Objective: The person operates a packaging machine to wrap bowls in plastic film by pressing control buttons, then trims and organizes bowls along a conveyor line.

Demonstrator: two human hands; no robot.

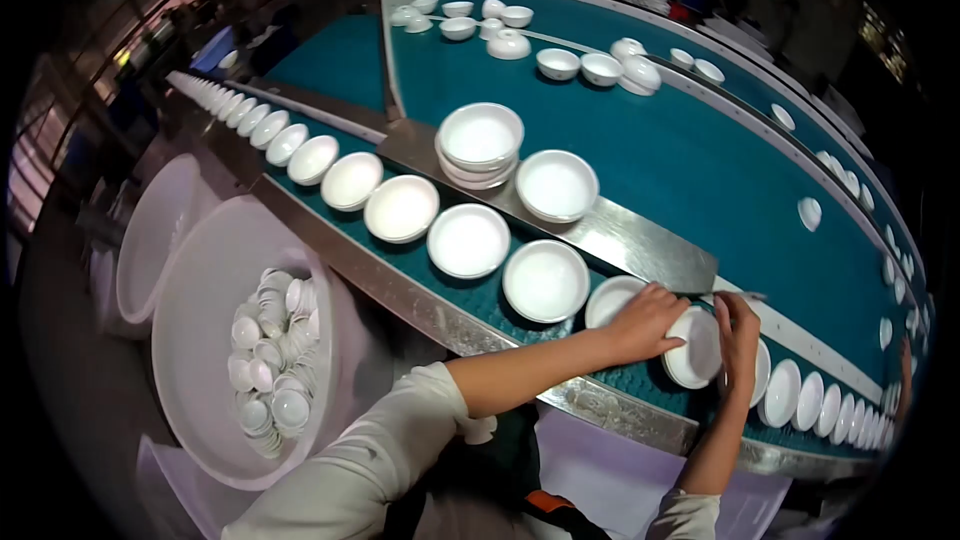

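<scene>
A white bowl [693,348], with what looks like a second rim beneath it, sits on the narrow green conveyor belt between my two hands. My left hand [645,322] is closed at its left rim, with the thumb over the edge. On the bowl's other side is my right hand [737,335], fingers bent close together. A thin, grey, blade-like tool [757,296] pokes out at these fingertips; its full shape is hidden. Another white bowl [612,300] lies partly under my left hand, and one more [761,372] shows behind my right wrist.
A row of white bowls [468,241] runs along the narrow belt. On the metal ledge [640,250] stand a bowl stack [481,135] and a single bowl [557,186]. Beyond lies a wide green belt [680,160] carrying scattered bowls. A large tub [190,380] of small white dishes stands left.
</scene>
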